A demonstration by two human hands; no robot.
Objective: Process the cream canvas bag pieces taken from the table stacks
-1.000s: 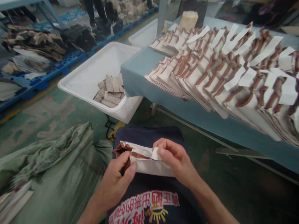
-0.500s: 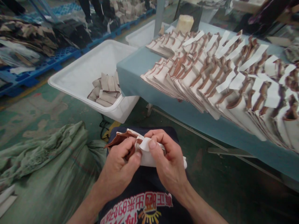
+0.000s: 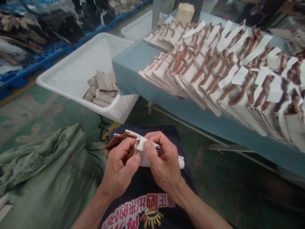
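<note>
Above my lap, my left hand [image 3: 122,167] is closed around a brown-and-white leather piece [image 3: 119,140], whose brown folded edges stick out past the fingers to the left. My right hand [image 3: 164,159] pinches a white paper strip [image 3: 141,144] between thumb and forefinger, against the piece's edge beside my left thumb. Under the right hand, a white rolled end [image 3: 181,163] pokes out to the right; whether it belongs to the same piece is hidden. Both hands nearly touch.
A blue-covered table [image 3: 128,63] bears rows of similar white-and-brown pieces [image 3: 202,73], several with paper strips. Left of it stands a white plastic tub [image 3: 71,86] holding grey-beige pieces [image 3: 102,87]. A green woven sack [image 3: 59,178] lies at lower left; blue pallets [image 3: 57,52] stand behind.
The paper strip now lies folded over the piece's edge, with my right fingers shifted slightly toward my left hand. The view has tipped a little, moving the surroundings up and left.
</note>
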